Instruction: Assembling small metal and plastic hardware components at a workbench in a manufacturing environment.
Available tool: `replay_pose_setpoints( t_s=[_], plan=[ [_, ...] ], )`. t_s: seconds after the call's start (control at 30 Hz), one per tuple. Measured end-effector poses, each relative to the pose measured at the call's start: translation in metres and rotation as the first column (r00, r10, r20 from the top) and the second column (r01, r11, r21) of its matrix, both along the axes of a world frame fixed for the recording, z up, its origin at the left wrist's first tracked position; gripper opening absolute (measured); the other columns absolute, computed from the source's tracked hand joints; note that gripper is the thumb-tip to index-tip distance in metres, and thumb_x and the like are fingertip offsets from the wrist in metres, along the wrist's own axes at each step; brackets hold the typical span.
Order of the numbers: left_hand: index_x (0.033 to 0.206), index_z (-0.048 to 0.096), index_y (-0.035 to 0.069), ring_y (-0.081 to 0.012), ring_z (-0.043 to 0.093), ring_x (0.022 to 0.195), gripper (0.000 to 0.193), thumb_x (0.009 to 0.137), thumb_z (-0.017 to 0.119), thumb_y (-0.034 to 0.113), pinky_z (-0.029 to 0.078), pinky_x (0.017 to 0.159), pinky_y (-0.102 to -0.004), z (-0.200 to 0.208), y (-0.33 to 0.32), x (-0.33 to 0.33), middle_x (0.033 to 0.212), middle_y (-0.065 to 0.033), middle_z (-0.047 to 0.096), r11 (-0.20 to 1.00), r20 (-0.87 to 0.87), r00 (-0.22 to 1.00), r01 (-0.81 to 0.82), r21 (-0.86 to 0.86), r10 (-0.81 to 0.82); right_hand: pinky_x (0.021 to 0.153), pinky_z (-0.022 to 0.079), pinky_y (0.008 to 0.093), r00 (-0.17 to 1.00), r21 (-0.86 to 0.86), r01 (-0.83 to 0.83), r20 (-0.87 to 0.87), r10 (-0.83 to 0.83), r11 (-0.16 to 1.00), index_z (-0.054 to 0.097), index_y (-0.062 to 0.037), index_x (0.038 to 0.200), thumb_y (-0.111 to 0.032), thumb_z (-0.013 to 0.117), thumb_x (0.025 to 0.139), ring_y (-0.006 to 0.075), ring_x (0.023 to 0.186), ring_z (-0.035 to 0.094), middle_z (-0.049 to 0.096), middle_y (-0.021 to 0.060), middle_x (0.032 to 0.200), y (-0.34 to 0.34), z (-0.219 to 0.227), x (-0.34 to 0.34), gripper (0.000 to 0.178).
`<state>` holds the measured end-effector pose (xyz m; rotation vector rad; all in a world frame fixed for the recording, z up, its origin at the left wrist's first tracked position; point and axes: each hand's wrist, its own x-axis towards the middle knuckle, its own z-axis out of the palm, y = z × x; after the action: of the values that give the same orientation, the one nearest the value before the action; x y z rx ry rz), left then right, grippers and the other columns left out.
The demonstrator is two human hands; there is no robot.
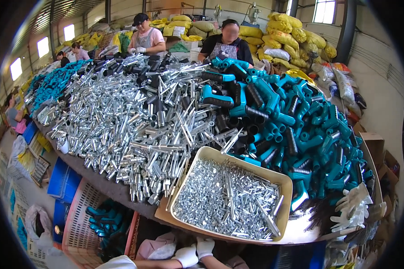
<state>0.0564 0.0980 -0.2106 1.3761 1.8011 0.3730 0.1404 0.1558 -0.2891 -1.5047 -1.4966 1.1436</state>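
Observation:
My left hand (186, 257) and my right hand (205, 247), both in white gloves, are close together at the lower edge of the view, just below the table's near edge. Their fingers are small and partly hidden, so I cannot make out whether they hold anything. Nearest to them on the table is a cream tray (286, 179) full of small silvery metal pins and bits, with several longer metal rods on top. Behind and left of it spreads a large heap of shiny metal tubes (116, 116). On the right lies a pile of teal and black pistol-shaped housings (307, 139).
White gloves (352, 206) and dark springs (309, 215) lie at the table's right. A pink crate (78, 224) with teal housings stands at lower left, beside blue bins (63, 179). Across the table are two people (146, 38); yellow sacks (287, 33) are stacked behind.

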Motion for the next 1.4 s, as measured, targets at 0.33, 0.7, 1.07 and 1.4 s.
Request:
replay_pose_setpoints(
  t_s=[0.33, 0.7, 1.07, 1.4],
  plan=[
    [0.115, 0.06, 0.001, -0.0426, 0.069, 0.088, 0.051, 0.087, 0.054, 0.043, 0.054, 0.077, -0.0501, 0.007, -0.008, -0.013, 0.096, -0.0255, 0.07, 0.987, -0.052, 0.988, 0.138, -0.084, -0.143, 0.08, 0.053, 0.0365, 0.973, -0.281, -0.223, -0.116, 0.198, 0.933, 0.073, 0.0036, 0.095, -0.018, 0.071, 0.087, 0.0251, 0.09, 0.072, 0.075, 0.0147, 0.097, 0.01, 0.041, 0.0, 0.023],
    [0.097, 0.07, 0.007, -0.0415, 0.069, 0.082, 0.037, 0.085, 0.058, 0.039, 0.054, 0.072, -0.0519, -0.023, -0.02, 0.009, 0.091, -0.0216, 0.071, 0.991, -0.047, 0.995, -0.082, 0.102, 0.087, 0.081, 0.052, 0.0492, 0.973, 0.1, -0.143, 0.195, 0.122, 0.985, 0.073, -0.0049, 0.089, -0.032, 0.058, 0.088, 0.0423, 0.086, 0.066, 0.069, 0.0237, 0.091, 0.007, 0.012, -0.002, 0.031],
    [0.106, 0.068, 0.004, -0.0433, 0.068, 0.083, 0.041, 0.085, 0.056, 0.036, 0.053, 0.074, -0.0525, -0.004, -0.024, -0.002, 0.093, -0.025, 0.07, 0.956, 0.124, 0.991, 0.013, 0.292, -0.052, 0.09, 0.052, 0.0439, 0.958, -0.067, -0.233, 0.154, 0.24, 0.97, 0.075, -0.0119, 0.101, -0.031, 0.06, 0.087, 0.0381, 0.099, 0.067, 0.07, 0.0197, 0.104, 0.006, 0.044, -0.006, 0.028],
    [0.119, 0.061, 0.005, -0.043, 0.067, 0.086, 0.05, 0.08, 0.068, 0.035, 0.053, 0.078, -0.0501, 0.053, -0.021, -0.036, 0.098, -0.0223, 0.069, 0.961, 0.025, 0.996, 0.077, 0.264, -0.087, 0.082, 0.051, 0.0364, 0.948, -0.216, -0.247, -0.256, 0.189, 0.945, 0.069, 0.0007, 0.099, -0.022, 0.062, 0.095, 0.0239, 0.093, 0.067, 0.071, 0.0116, 0.1, 0.028, 0.061, 0.02, 0.024]
  ],
)
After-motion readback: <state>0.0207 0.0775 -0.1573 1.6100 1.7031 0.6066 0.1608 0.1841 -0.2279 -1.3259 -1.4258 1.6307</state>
